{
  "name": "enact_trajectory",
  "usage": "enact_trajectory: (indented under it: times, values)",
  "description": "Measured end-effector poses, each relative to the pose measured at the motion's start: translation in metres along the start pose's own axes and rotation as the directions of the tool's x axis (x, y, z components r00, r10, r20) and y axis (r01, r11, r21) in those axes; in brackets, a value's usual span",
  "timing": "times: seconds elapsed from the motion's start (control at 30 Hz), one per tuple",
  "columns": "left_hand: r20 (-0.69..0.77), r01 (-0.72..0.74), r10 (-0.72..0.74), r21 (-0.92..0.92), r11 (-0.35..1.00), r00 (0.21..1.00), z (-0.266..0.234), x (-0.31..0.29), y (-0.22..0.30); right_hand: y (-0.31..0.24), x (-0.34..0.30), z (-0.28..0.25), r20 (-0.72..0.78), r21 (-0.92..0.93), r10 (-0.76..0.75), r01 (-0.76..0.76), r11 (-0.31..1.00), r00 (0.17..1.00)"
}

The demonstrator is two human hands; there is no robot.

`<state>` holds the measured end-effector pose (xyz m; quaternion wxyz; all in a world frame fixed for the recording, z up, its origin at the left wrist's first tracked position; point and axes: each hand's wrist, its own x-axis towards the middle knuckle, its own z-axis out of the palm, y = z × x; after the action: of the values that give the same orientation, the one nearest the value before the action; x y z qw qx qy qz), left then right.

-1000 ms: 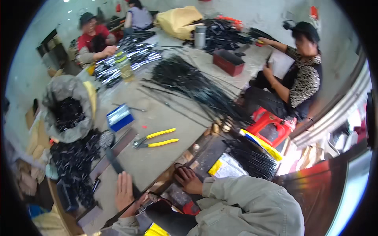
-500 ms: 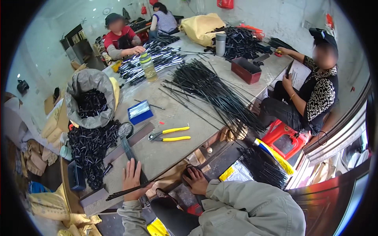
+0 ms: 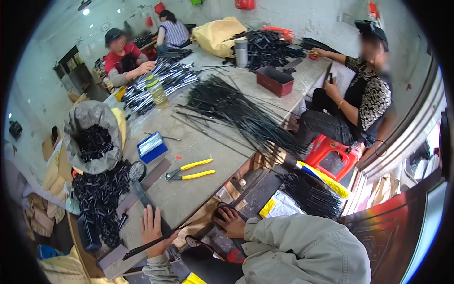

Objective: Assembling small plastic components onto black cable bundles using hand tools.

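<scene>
My left hand (image 3: 152, 228) lies at the table's near edge with its fingers stretched out, beside a dark bundle of thin rods (image 3: 142, 193) whose speckled end points away from me. A few thin black rods (image 3: 147, 247) cross in front of this hand near the thumb; whether the thumb presses them is unclear. Below the table edge, my right hand (image 3: 231, 223) has its fingers curled over a dark rounded object (image 3: 219, 211), mostly hidden. Yellow-handled cutters (image 3: 190, 171) and an open blue box of shiny pins (image 3: 152, 148) lie beyond my left hand.
Small black parts (image 3: 98, 196) spill beneath a grey sack (image 3: 75, 124) at left. Long black rods (image 3: 241, 113) cover mid-table. A bottle (image 3: 156, 90) and a dark red box (image 3: 274, 81) stand farther back. A co-worker sits right on a red stool (image 3: 333, 156); others work far left.
My view has shifted, so the table's things appear farther left. Both hands keep nearly the same poses. The co-worker in red still reaches over the shiny rods.
</scene>
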<state>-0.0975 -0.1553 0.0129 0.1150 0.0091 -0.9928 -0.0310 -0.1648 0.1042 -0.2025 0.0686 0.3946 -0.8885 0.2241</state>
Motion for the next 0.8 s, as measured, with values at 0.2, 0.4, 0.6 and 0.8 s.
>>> enact_trajectory:
  times: [0.2, 0.4, 0.6, 0.8]
  values:
    - [0.002, -0.022, 0.022, -0.070, 0.997, 1.000, -0.002, 0.013, 0.011, 0.003, -0.001, -0.014, 0.005, 0.015, 0.059, -0.059, 0.998, 0.998]
    - [-0.066, -0.002, 0.005, 0.050, 0.999, 0.998, -0.010, 0.002, 0.007, -0.004, 0.006, -0.004, 0.042, 0.014, 0.027, -0.027, 1.000, 0.999]
    - [0.066, 0.002, -0.004, 0.040, 0.999, 0.998, -0.005, 0.012, 0.014, 0.005, 0.000, -0.006, -0.037, -0.019, 0.037, -0.038, 0.999, 0.999]
    - [0.085, 0.037, -0.039, 0.027, 0.999, 0.996, -0.014, 0.012, 0.027, 0.005, 0.000, -0.002, -0.059, -0.003, 0.046, -0.046, 0.999, 0.997]
